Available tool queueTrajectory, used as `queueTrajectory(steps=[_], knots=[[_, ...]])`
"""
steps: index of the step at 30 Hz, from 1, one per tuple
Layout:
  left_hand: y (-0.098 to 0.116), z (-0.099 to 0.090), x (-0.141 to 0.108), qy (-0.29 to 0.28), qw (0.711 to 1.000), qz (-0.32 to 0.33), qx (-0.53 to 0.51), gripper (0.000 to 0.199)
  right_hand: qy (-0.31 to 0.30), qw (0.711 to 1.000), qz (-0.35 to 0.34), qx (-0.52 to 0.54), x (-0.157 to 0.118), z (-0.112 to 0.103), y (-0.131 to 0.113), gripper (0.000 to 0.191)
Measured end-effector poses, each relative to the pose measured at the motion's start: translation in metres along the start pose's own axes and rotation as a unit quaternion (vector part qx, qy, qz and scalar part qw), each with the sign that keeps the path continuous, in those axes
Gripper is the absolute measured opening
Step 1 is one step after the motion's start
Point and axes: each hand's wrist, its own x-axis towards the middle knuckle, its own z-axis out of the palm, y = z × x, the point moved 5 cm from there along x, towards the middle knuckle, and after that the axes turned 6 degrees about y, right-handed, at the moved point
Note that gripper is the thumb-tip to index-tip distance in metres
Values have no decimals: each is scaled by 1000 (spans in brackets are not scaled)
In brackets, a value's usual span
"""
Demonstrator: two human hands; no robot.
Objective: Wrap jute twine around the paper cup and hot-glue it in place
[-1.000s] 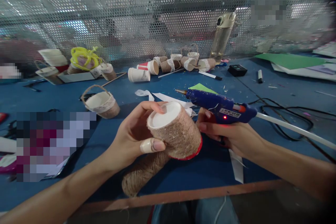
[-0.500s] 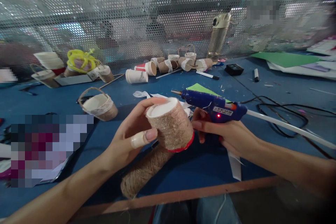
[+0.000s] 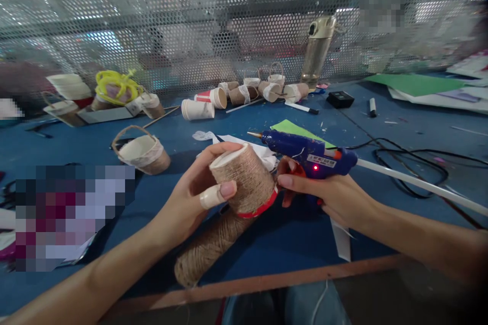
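My left hand (image 3: 202, 183) is wrapped round a paper cup (image 3: 246, 180) covered in jute twine, tilted with its white base up and to the left. A red strip of bare cup shows along the lower rim. My right hand (image 3: 324, 185) grips a blue hot glue gun (image 3: 301, 150) with a red light on. Its nozzle points left, above and behind the cup. The thumb and fingertips of that hand are close to the cup's rim, seemingly pinching the twine there. Under the cup lies a roll of jute twine (image 3: 211, 251) on the blue table.
A finished-looking twine basket (image 3: 143, 155) with a handle stands to the left. Several wrapped cups and plain paper cups (image 3: 198, 109) line the back, near a water bottle (image 3: 318, 53). A black cable (image 3: 412, 152), green paper (image 3: 417, 85) and a marker (image 3: 372, 107) lie right.
The cup has turned in my left hand, and more of its red rim faces me. My left thumb has shifted slightly right and up. The glue gun has barely moved.
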Motion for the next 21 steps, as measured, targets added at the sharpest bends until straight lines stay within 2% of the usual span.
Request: queueTrajectory(steps=[15, 21], knots=[[-1, 1, 0, -4, 1000, -7, -26, 40, -9, 999, -14, -30, -1, 4, -5, 25], [-2, 1, 1, -14, 999, -3, -28, 38, 26, 999, -12, -35, 0, 5, -10, 33]])
